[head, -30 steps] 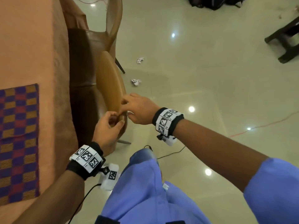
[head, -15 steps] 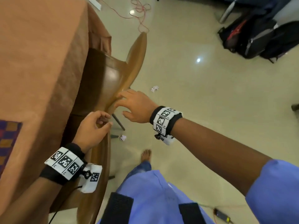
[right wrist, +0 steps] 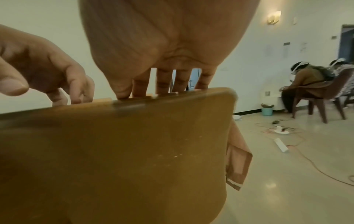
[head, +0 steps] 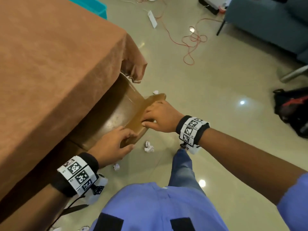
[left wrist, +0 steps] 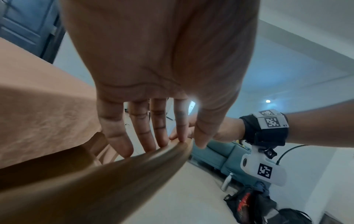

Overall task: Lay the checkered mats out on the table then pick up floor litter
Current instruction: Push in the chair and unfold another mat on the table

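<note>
Crumpled paper litter lies on the floor: one ball (head: pixel 148 146) just right of the chair, a smaller one (head: pixel 116 167) near my left wrist, another (head: pixel 155 92) beyond the chair. A brown chair back (head: pixel 135 122) stands against the cloth-covered table (head: pixel 58 64). My left hand (head: pixel 128 139) holds its top edge at the near end, fingers over the front and thumb behind (left wrist: pixel 162 144). My right hand (head: pixel 155 114) grips the far end of the same edge, its fingers (right wrist: pixel 162 84) hooked over the chair back (right wrist: pixel 134 151). No checkered mat is in view.
A red cable (head: pixel 191 40) and a white power strip (head: pixel 152 19) lie on the floor ahead. A blue sofa (head: pixel 275 19) stands at the far right, a black bag (head: pixel 293 109) at the right edge. My leg in blue jeans (head: pixel 181 169) stands by the chair.
My view has swung up and right, so the mat has left the picture. Both hands have stayed on the chair back, and the chair now sits closer under the table edge.
</note>
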